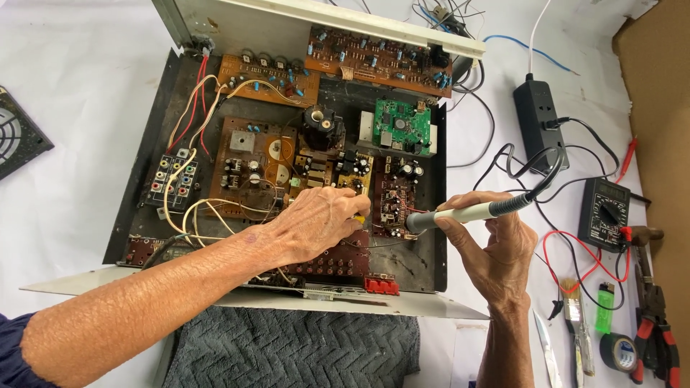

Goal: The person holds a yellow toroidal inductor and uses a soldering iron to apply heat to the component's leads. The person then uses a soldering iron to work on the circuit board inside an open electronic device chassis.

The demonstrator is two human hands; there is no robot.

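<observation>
Right hand (496,248): closed around the grey handle of a soldering iron (471,213); thumb and fingers wrap the rear half of the handle, the black cord leaving just above the knuckles.
Soldering iron, position: lies nearly level, pointing toward the person's left; its dark front end projects beyond the fingers and reaches over the right edge of the small dark circuit board (394,201). Tip contact with the board cannot be told.
Left hand (316,223): palm down over the middle of the chassis, fingers pinched together on a small yellow-tipped item (359,218); what that item is cannot be told.
Relation of the hands: near each other, apart; the iron's front end sits between them, just beside the left fingertips.
Open amplifier chassis (140,158): black metal tray holding several brown boards, one green board (402,123), a row of coloured sockets at the left wall, red and cream wires.
Support: white-covered table (65,201); grey towel (302,345) under the near edge of the chassis.
To the right of the chassis: black power strip (539,118), multimeter (605,213) with red and black leads, small brush (573,305), green lighter (605,307), roll of black tape (618,350), red-handled pliers (658,338).
Far left: black fan grille (18,140).
</observation>
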